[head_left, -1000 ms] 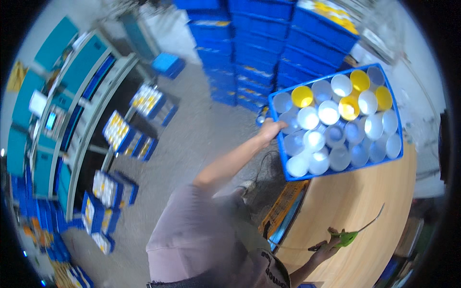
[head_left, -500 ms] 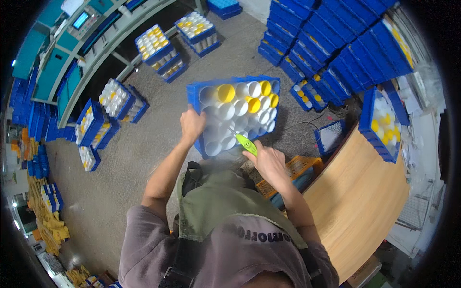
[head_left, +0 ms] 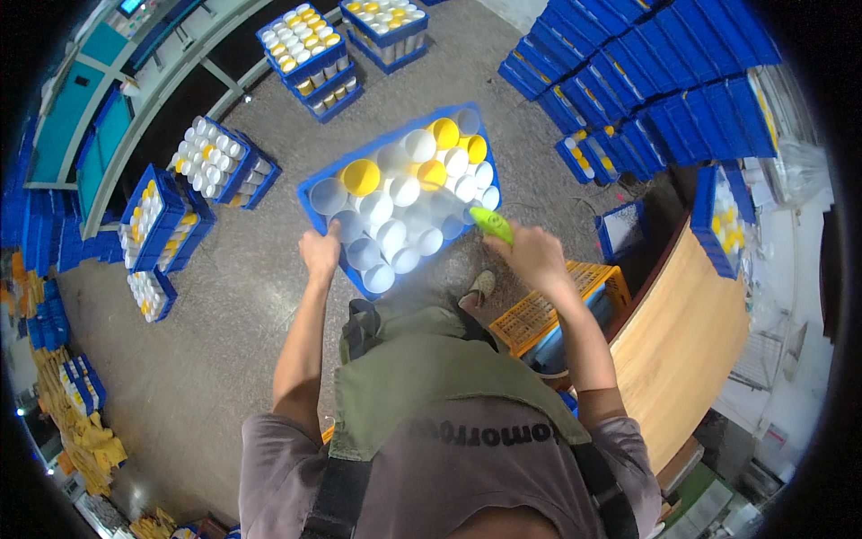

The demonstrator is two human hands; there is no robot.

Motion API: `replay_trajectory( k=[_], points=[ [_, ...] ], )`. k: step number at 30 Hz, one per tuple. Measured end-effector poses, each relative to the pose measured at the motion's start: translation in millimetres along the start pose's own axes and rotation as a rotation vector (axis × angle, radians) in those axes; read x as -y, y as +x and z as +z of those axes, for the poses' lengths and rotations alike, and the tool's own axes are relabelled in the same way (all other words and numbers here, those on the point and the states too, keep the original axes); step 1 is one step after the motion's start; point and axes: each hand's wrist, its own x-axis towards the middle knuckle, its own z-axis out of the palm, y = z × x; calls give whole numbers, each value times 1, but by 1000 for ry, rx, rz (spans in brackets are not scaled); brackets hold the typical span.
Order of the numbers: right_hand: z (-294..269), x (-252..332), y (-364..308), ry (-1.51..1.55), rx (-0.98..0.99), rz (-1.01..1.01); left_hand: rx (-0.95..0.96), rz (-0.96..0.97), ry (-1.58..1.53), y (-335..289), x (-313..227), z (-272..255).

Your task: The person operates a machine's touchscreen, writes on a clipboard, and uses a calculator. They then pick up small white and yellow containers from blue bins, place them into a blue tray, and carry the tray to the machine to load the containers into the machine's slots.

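Ahead of me a blue plastic crate (head_left: 395,141) is filled with white open-ended tubes (head_left: 375,207) and several yellow ones (head_left: 362,178), mouths facing up. My left hand (head_left: 321,252) is closed on the crate's near left edge, thumb over the rim. In my right hand (head_left: 537,260) is a lime-green-handled tool (head_left: 491,225), held at the crate's right side and pointing toward the tubes. Its tip is blurred against them. A pale haze lies over the middle tubes.
Filled crates (head_left: 301,40) stand in stacks on the floor at far left and left. Tall stacks of blue crates (head_left: 664,117) rise at right. An orange basket (head_left: 539,314) sits beside a wooden table (head_left: 687,350). Yellow cloth or sacking (head_left: 85,440) lies far left.
The crate is turned, its right end swung farther away, and sits slightly more to the left. My right hand has moved right with the green-handled tool, from the middle tubes to the right side.
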Motion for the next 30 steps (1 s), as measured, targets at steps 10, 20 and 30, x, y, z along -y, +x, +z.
replay_trajectory(
  k=[10, 20, 30],
  points=[
    [-37, -2, 35, -117, -91, 151, -5, 40, -202, -3, 67, -44],
    [-42, -9, 16, 3, 63, -24, -7, -78, -182, -82, 75, -34],
    [1, 20, -31, -62, 28, -397, -75, -55, 71, -118, 73, -11]
  ],
)
